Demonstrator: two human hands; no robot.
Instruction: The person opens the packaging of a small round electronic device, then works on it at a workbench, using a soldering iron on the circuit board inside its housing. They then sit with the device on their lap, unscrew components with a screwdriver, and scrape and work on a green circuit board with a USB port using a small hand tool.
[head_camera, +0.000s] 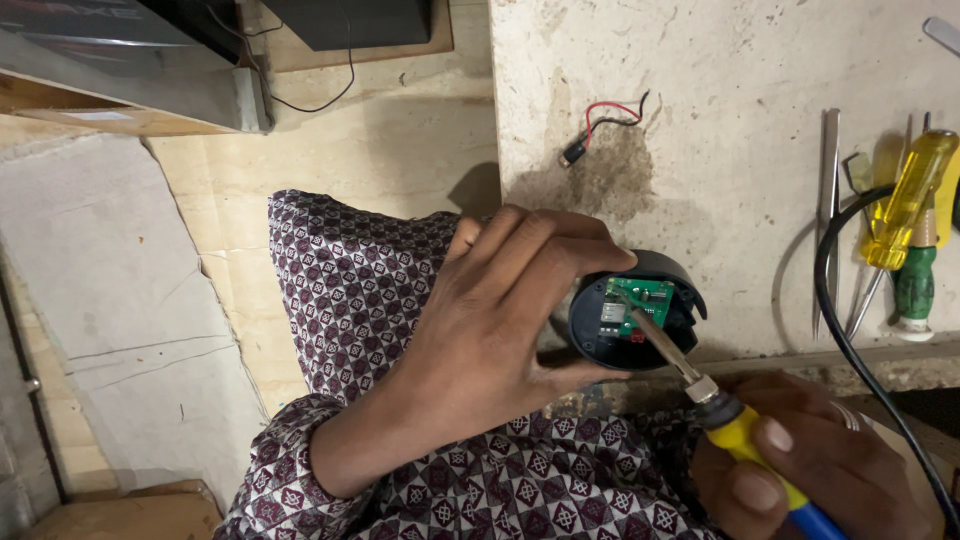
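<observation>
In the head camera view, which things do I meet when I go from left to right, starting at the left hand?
Left hand → round black housing with a green circuit board inside → metal tweezers → yellow-handled screwdriver.

The shell (640, 310) looks matt black plastic, its board (637, 303) glossy green. The iron's (700, 385) shaft is dull metal. The slab (720, 120) is rough, stained stone; the screwdriver (905, 200) handle clear yellow plastic.
</observation>
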